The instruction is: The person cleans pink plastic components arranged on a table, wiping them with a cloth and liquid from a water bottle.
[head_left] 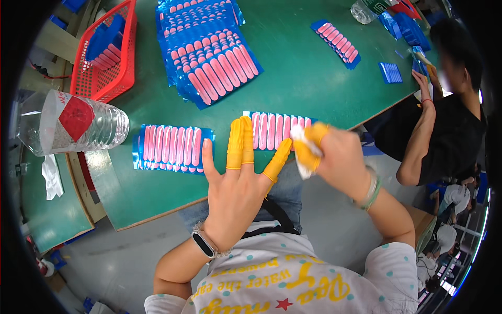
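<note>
A blue film sheet with a row of long pink pads (271, 130) lies near the table's front edge. My left hand (238, 188) rests flat over its left side and lower edge with fingers spread; three digits wear yellow finger cots. In my right hand (337, 157), also in yellow finger cots, a crumpled white wipe (303, 165) is pinched at the sheet's right end. Left of my left hand lies a second blue sheet with pink pads (170, 149), its right edge close to my outstretched bare little finger.
Farther off lie a pile of similar sheets (219, 68) and a single sheet (337, 42). A red basket (112, 86) and a large clear plastic bottle (99, 123) stand at the left. Another person (444, 115) works at the right; a bottle (363, 11) is at the far right.
</note>
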Demonstrator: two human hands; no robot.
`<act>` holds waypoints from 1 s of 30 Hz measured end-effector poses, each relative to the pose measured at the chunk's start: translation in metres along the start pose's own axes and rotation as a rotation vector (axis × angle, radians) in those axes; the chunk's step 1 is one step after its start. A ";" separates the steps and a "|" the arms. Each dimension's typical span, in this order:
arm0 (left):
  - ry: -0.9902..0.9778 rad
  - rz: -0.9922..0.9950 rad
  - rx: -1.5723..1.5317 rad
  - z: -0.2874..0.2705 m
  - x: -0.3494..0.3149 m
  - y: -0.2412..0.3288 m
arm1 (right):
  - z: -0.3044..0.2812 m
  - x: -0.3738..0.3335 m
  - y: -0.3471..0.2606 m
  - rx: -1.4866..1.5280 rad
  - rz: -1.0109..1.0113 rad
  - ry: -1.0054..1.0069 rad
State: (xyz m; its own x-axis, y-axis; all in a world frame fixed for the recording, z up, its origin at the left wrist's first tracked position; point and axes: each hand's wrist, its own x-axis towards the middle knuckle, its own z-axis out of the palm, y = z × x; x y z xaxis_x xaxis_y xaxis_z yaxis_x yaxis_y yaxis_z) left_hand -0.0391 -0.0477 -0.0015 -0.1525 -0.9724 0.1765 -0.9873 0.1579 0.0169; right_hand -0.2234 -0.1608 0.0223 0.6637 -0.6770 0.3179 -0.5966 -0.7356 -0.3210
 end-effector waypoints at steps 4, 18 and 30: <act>0.026 -0.010 0.002 0.001 -0.001 -0.001 | 0.000 0.016 0.014 -0.028 0.111 0.020; 0.037 -0.015 -0.147 -0.003 0.000 -0.001 | 0.011 -0.042 -0.019 0.204 0.254 0.117; 0.165 -0.368 -0.009 -0.039 -0.053 -0.070 | 0.005 -0.036 -0.025 0.817 0.425 0.217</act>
State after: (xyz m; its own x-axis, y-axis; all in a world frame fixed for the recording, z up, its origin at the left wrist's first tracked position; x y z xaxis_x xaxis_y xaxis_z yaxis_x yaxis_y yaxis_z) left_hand 0.0398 -0.0008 0.0267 0.2214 -0.9238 0.3125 -0.9740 -0.1940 0.1167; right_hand -0.2304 -0.1184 0.0143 0.3155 -0.9348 0.1632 -0.2143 -0.2377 -0.9474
